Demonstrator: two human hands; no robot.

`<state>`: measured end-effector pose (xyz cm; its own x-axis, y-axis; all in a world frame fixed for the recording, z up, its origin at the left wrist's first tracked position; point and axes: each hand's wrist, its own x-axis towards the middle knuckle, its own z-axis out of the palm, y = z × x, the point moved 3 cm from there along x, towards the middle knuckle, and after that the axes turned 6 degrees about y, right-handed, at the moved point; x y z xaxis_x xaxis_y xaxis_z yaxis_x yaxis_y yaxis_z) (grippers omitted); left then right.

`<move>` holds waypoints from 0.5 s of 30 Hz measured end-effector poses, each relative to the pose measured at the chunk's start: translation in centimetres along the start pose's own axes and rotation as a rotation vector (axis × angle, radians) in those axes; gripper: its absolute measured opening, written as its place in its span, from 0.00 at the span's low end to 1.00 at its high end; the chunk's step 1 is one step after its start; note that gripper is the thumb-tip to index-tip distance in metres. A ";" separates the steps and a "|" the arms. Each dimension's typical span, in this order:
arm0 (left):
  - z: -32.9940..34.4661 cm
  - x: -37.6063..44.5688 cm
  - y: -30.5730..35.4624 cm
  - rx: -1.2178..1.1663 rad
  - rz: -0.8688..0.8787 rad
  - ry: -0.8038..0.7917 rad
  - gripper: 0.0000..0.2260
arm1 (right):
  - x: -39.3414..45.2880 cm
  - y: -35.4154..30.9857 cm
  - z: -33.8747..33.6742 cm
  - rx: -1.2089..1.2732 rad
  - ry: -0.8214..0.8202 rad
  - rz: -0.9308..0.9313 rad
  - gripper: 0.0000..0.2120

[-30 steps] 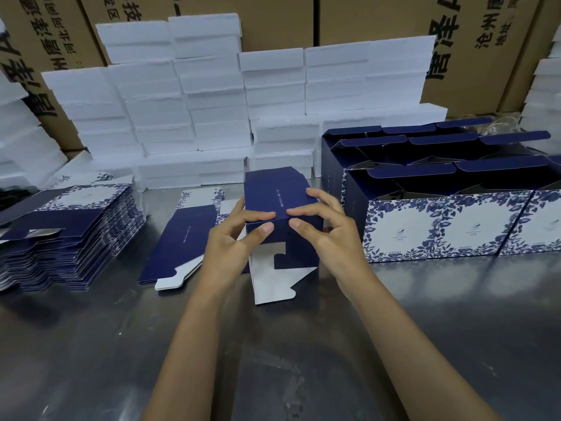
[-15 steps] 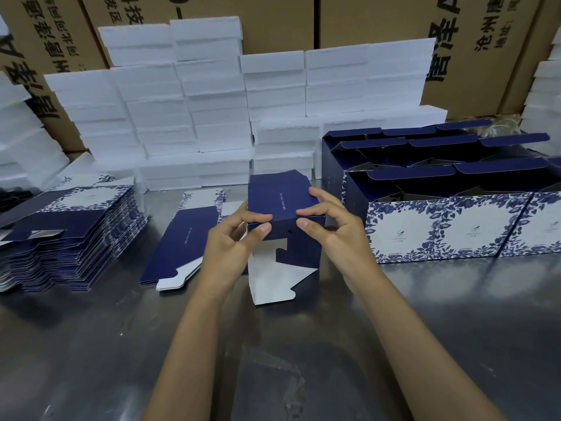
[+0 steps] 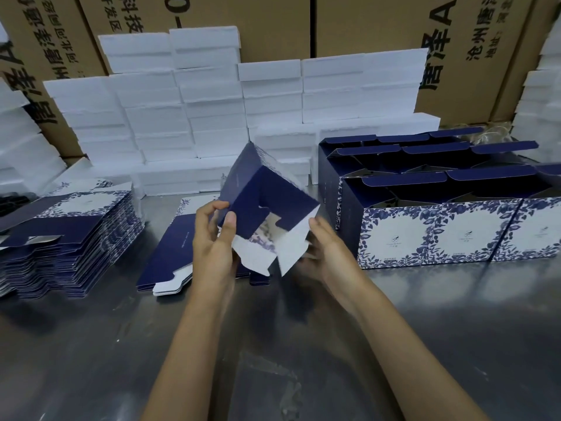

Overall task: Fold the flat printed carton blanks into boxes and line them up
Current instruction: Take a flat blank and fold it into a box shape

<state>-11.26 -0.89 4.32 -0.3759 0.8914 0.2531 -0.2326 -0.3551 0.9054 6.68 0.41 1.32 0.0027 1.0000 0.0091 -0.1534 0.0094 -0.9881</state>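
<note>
I hold a half-folded navy carton [image 3: 258, 196] tilted in the air above the table's middle, its bottom flaps facing me, white insides showing. My left hand [image 3: 214, 238] grips its left edge, thumb on the navy flap. My right hand [image 3: 326, 253] holds the lower right corner from beneath, fingers curled under a white flap. A thin pile of flat navy blanks [image 3: 168, 256] lies just left of my hands. A tall stack of flat blanks [image 3: 69, 232] sits at the left. Folded boxes with blue floral fronts [image 3: 440, 232] stand in rows at the right, lids open.
White foam blocks [image 3: 188, 117] are stacked behind, against big brown shipping cartons [image 3: 364, 22]. More white foam stands at the far left [image 3: 18, 147] and far right [image 3: 540, 101]. The metal table [image 3: 273, 360] stretches toward me.
The carton has been lifted and tipped back, turning its bottom flaps toward me. My right hand dropped from the top face to under the lower right corner; my left shifted to the left edge.
</note>
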 end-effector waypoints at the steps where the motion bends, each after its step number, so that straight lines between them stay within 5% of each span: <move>1: 0.1 0.1 -0.2 -0.035 -0.048 -0.011 0.08 | -0.2 -0.6 0.1 0.020 -0.010 -0.054 0.17; 6: 0.6 -0.2 -1.4 0.197 -0.094 -0.102 0.17 | -1.3 -2.9 0.3 0.008 -0.021 -0.275 0.20; 10: 1.6 -0.9 -2.7 0.447 -0.186 -0.169 0.10 | -2.3 -3.9 0.0 -0.154 0.020 -0.361 0.19; 15: 3.3 -3.2 -4.0 0.212 -0.658 -0.230 0.09 | -2.9 -5.1 0.1 -0.387 0.094 -0.522 0.16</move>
<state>-6.15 -1.43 1.04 -0.0142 0.9465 -0.3224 -0.1581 0.3163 0.9354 7.32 -2.53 6.32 0.0701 0.8597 0.5059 0.2576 0.4744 -0.8418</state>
